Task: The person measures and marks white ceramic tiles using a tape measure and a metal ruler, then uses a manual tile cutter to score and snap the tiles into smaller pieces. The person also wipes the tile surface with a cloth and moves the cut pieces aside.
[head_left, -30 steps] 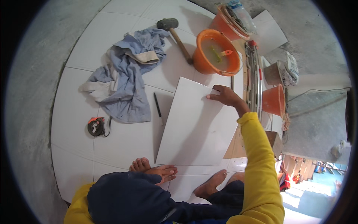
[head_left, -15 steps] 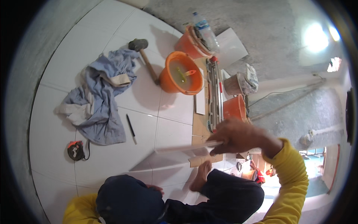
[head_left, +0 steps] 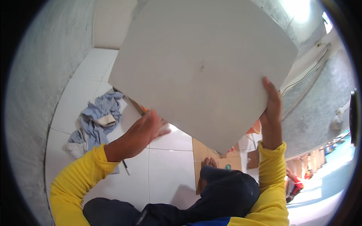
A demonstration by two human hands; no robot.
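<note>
A large pale square tile (head_left: pixel 203 49) is raised in front of me, tilted, and fills much of the upper middle. There is a small dark mark near its middle. At its right edge my right hand (head_left: pixel 273 107) is closed on it, the thumb lying over the near face. My left hand (head_left: pixel 145 130) is by the lower left edge, fingers stretched out and slightly blurred. Whether it touches the tile I cannot tell. The tile hides most of the orange bucket and the things behind it.
A crumpled blue-grey cloth (head_left: pixel 100 116) lies on the white tiled floor (head_left: pixel 169 165) to the left. A dark pencil-like stick (head_left: pixel 125 168) lies near it. Cardboard (head_left: pixel 230 160) lies by my foot. Grey walls rise at both sides. A person in red (head_left: pixel 296 184) is at the far right.
The tile has come up from low over the floor, where it was nearly edge-on, and now faces me. My left hand has come out from below toward its edge.
</note>
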